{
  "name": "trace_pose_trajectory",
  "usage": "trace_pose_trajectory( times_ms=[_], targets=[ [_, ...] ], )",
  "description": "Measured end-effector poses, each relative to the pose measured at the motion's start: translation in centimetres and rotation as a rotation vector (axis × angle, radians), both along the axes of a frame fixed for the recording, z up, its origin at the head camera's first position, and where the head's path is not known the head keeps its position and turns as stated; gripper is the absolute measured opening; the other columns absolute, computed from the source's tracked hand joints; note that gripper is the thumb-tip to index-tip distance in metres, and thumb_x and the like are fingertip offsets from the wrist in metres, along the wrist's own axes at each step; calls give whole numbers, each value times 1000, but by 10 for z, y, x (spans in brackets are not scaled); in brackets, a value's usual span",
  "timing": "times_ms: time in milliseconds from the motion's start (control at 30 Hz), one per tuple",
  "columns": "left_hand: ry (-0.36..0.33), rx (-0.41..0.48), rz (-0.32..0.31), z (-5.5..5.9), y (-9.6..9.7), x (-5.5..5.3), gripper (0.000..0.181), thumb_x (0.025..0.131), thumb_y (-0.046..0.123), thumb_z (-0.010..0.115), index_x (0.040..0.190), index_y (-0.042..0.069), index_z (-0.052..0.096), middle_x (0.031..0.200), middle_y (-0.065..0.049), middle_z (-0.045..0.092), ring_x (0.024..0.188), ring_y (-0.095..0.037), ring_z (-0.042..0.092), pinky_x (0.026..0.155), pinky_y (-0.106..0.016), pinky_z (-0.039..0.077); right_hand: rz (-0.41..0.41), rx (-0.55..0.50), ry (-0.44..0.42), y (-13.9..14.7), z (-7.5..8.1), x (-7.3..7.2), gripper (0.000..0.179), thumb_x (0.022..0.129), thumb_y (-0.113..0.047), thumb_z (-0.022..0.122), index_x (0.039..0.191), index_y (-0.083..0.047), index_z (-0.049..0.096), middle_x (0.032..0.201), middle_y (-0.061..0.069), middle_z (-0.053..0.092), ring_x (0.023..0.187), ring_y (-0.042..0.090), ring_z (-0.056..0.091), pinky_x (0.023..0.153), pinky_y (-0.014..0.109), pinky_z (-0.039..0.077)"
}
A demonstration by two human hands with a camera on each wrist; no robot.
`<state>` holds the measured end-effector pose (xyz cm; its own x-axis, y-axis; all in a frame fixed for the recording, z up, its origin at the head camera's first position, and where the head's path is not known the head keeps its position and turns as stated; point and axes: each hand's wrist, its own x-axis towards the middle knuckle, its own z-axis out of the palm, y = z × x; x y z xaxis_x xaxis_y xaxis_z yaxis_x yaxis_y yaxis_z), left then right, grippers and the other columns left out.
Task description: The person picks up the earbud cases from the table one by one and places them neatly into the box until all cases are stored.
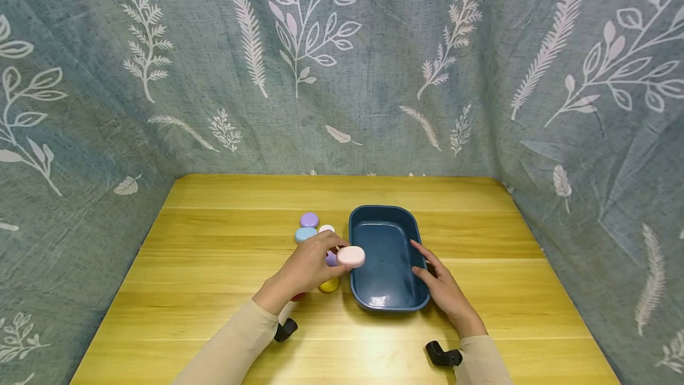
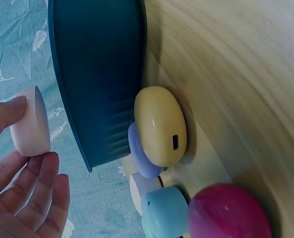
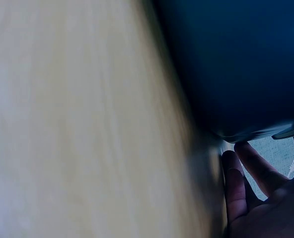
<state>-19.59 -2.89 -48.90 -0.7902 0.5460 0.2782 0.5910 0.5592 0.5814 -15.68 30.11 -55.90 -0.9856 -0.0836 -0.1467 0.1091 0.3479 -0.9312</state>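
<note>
A pale pink rounded case [image 1: 351, 256], which looks like an earbud case, is pinched between the thumb and fingers of my left hand [image 1: 307, 263], beside the left rim of a dark blue plastic bin [image 1: 382, 254]. My right hand [image 1: 446, 293] touches the bin's right side with spread fingers, its thumb and index fingertip over the rim. Other cases lie left of the bin: purple [image 1: 309, 220], light blue [image 1: 306, 234], white [image 1: 327, 228] and yellow [image 1: 329, 284]. In the left wrist view the yellow case shows a small port, and a magenta case [image 2: 229, 213] lies nearby.
The wooden table [image 1: 214, 266] carries everything. A grey-blue leaf-patterned cloth [image 1: 342, 76] stands around its back and sides. A black bracket [image 1: 442, 354] is worn at my right wrist, another [image 1: 285, 330] at the left.
</note>
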Motion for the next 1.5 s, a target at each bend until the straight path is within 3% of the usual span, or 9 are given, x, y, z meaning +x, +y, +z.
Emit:
trace_pose_trajectory(
  times_ms=[400, 733, 1500],
  targets=[
    [47, -50, 10, -3, 8, 0, 38, 81, 42, 75, 113, 23, 67, 105, 11, 63, 91, -7, 62, 78, -21, 50, 4, -4, 7, 0, -1, -1, 54, 97, -39, 55, 145, -48, 33, 161, -7, 18, 150, 34, 10, 114, 64, 16],
    [70, -85, 12, -4, 13, 2, 38, 79, 43, 76, 111, 25, 67, 99, 13, 62, 81, -10, 61, 69, -20, 46, 1, 6, 15, 2, -2, -1, 52, 97, -41, 55, 144, -51, 33, 160, -8, 18, 149, 34, 11, 114, 63, 18],
    [58, -108, 9, -13, 25, 5, 39, 78, 45, 77, 110, 27, 66, 100, 13, 61, 66, 2, 49, 60, -16, 41, -13, -5, -5, 0, -3, -1, 53, 97, -39, 55, 146, -46, 34, 161, -4, 18, 148, 33, 16, 113, 59, 25]
  ],
)
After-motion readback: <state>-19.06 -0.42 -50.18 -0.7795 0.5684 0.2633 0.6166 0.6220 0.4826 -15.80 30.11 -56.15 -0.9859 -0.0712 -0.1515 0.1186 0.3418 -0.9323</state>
